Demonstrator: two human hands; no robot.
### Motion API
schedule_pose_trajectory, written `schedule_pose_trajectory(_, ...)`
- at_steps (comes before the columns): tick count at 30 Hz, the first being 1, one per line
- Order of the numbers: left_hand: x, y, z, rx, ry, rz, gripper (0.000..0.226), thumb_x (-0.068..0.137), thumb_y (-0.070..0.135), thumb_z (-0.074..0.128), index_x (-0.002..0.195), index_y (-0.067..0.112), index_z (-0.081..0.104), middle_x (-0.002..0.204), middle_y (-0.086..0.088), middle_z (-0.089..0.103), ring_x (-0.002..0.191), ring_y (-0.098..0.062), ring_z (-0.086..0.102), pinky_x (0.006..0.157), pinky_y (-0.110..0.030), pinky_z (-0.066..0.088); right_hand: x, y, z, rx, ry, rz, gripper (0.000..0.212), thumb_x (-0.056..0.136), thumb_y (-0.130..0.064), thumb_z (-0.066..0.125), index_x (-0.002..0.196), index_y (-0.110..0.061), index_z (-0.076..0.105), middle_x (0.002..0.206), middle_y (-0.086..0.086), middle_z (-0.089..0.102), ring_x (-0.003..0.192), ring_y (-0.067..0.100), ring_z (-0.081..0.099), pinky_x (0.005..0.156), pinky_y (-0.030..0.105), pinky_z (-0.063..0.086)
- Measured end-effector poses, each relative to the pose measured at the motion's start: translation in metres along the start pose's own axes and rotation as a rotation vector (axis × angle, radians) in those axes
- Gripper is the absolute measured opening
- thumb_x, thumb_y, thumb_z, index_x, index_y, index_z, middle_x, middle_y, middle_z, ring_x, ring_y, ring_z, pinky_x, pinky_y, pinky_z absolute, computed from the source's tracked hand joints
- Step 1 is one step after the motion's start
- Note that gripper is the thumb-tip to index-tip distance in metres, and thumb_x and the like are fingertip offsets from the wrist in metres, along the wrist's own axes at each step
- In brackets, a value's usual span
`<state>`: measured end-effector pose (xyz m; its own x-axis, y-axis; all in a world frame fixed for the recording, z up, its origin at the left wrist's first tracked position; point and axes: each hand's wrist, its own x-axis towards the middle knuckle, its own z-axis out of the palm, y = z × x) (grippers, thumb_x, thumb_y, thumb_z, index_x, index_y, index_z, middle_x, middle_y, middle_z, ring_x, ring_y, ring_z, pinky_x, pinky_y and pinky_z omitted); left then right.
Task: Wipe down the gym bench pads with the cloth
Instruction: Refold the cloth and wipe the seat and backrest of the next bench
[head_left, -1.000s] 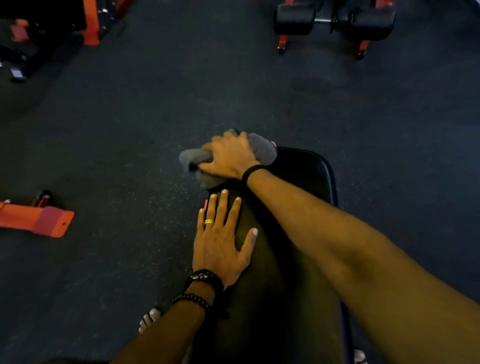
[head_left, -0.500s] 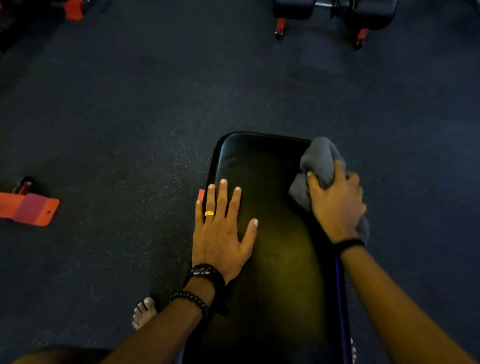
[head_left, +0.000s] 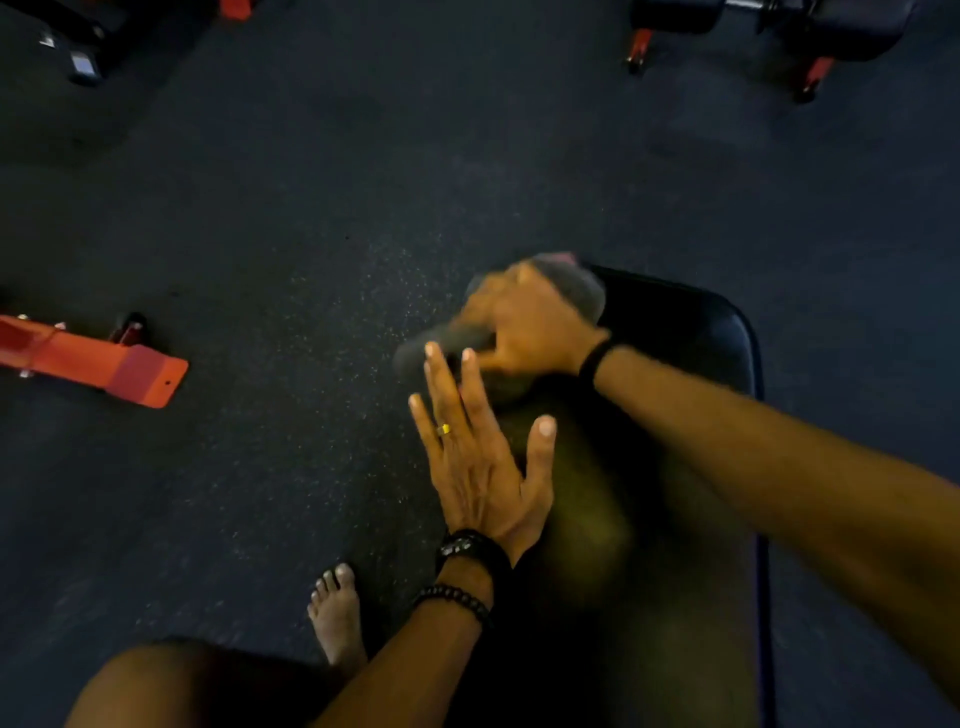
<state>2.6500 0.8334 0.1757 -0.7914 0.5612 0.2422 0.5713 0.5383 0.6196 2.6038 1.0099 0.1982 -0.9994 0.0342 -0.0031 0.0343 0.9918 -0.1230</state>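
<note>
Head view, right hand (head_left: 524, 322): blurred, fingers curled round the grey cloth (head_left: 566, 291), at the pad's far left corner.
Head view, left hand (head_left: 478, 462): fingers straight and slightly spread, flat on the pad (head_left: 691, 332) near its left edge, fingertips just beside the cloth.
Risk, collision: the wiping hand may knock the bracing fingers, since the two almost meet.
Risk, cloth: part overhangs the edge and could slip from the grip to the floor (head_left: 260, 218).
Risk, coverage: the pad's right side may get missed.
Writing: none readable; the picture is dim and blurred.
</note>
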Motion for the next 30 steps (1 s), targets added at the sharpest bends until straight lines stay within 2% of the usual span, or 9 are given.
schedule_pose_trajectory(3, -0.002, -0.003, -0.003, -0.004, 0.01, -0.045, 0.081, 0.095, 0.063, 0.021, 0.154, 0.008, 0.018, 0.164, -0.011, 0.001, 0.152, -0.023, 0.005, 0.122, -0.051, 0.002, 0.023, 0.016, -0.012, -0.071, 0.104, 0.489, 0.049, 0.078, -0.065, 0.045, 0.091, -0.025, 0.069, 0.098, 0.004, 0.07, 0.102, 0.028, 0.059, 0.087, 0.044, 0.039)
schedule_pose_trajectory(9, -0.002, -0.009, -0.007, -0.007, 0.0, 0.019, 0.079, 0.093, 0.062, 0.028, 0.153, 0.01, 0.026, 0.163, -0.012, 0.012, 0.152, -0.025, 0.007, 0.121, -0.055, 0.005, -0.064, -0.053, 0.003, 0.064, 0.037, -0.035, 0.051, 0.085, -0.06, 0.042, 0.111, -0.025, 0.067, 0.117, 0.001, 0.065, 0.116, 0.024, 0.054, 0.102, 0.048, 0.03)
schedule_pose_trajectory(13, -0.002, -0.005, -0.003, 0.139, -0.144, 0.102, 0.08, 0.091, 0.062, 0.032, 0.155, 0.014, 0.02, 0.164, -0.009, 0.005, 0.152, -0.025, 0.001, 0.122, -0.051, -0.002, -0.04, 0.025, -0.027, 0.048, 0.24, 0.638, 0.063, 0.073, -0.066, 0.036, 0.105, -0.023, 0.068, 0.112, 0.004, 0.067, 0.109, 0.031, 0.058, 0.091, 0.052, 0.043)
schedule_pose_trajectory(16, -0.001, -0.005, 0.0, 0.185, -0.249, 0.084, 0.079, 0.091, 0.064, 0.029, 0.155, 0.02, 0.014, 0.165, -0.007, 0.001, 0.152, -0.024, -0.004, 0.122, -0.051, -0.003, -0.061, 0.02, -0.036, 0.184, 0.056, 0.938, 0.065, 0.074, -0.064, 0.047, 0.09, -0.003, 0.062, 0.1, 0.019, 0.064, 0.099, 0.041, 0.059, 0.084, 0.056, 0.047)
schedule_pose_trajectory(17, -0.001, -0.006, 0.0, 0.192, -0.266, 0.083, 0.079, 0.091, 0.065, 0.028, 0.155, 0.021, 0.015, 0.165, -0.007, 0.002, 0.152, -0.024, -0.003, 0.122, -0.051, -0.002, -0.076, 0.005, -0.034, -0.154, 0.235, 1.084, 0.06, 0.076, -0.057, 0.055, 0.091, 0.0, 0.062, 0.101, 0.021, 0.063, 0.098, 0.042, 0.06, 0.081, 0.055, 0.047)
schedule_pose_trajectory(18, 0.0, -0.008, 0.001, 0.194, -0.272, 0.089, 0.078, 0.091, 0.065, 0.027, 0.155, 0.022, 0.016, 0.165, -0.006, 0.003, 0.152, -0.024, -0.002, 0.122, -0.051, -0.001, -0.112, -0.01, -0.026, -0.089, -0.095, 0.83, 0.054, 0.077, -0.053, 0.06, 0.099, -0.003, 0.065, 0.108, 0.018, 0.063, 0.101, 0.039, 0.06, 0.08, 0.052, 0.046)
schedule_pose_trajectory(21, 0.004, -0.007, 0.002, 0.206, -0.306, 0.149, 0.076, 0.092, 0.067, 0.023, 0.155, 0.026, 0.016, 0.165, -0.006, 0.002, 0.152, -0.026, -0.002, 0.121, -0.048, -0.006, -0.164, 0.023, -0.004, -0.258, 0.142, 0.275, 0.046, 0.077, -0.05, 0.061, 0.111, -0.019, 0.066, 0.116, 0.005, 0.062, 0.106, 0.031, 0.057, 0.083, 0.045, 0.044)
schedule_pose_trajectory(26, 0.004, -0.006, 0.002, 0.237, -0.387, 0.139, 0.079, 0.089, 0.07, 0.017, 0.155, 0.028, 0.014, 0.165, -0.005, 0.001, 0.151, -0.025, -0.003, 0.118, -0.045, -0.011, -0.169, 0.052, -0.005, 0.113, 0.452, 1.096, 0.068, 0.075, -0.066, 0.044, 0.11, -0.009, 0.058, 0.115, 0.014, 0.058, 0.103, 0.037, 0.057, 0.081, 0.05, 0.05)
schedule_pose_trajectory(30, 0.004, -0.004, 0.003, 0.261, -0.404, 0.137, 0.08, 0.088, 0.072, 0.008, 0.155, 0.029, 0.017, 0.165, -0.006, 0.0, 0.151, -0.024, -0.004, 0.119, -0.046, -0.008, -0.233, -0.053, 0.02, 0.172, 0.379, 1.097, 0.071, 0.081, -0.063, 0.042, 0.135, -0.018, 0.051, 0.138, 0.016, 0.044, 0.124, 0.039, 0.044, 0.096, 0.06, 0.042)
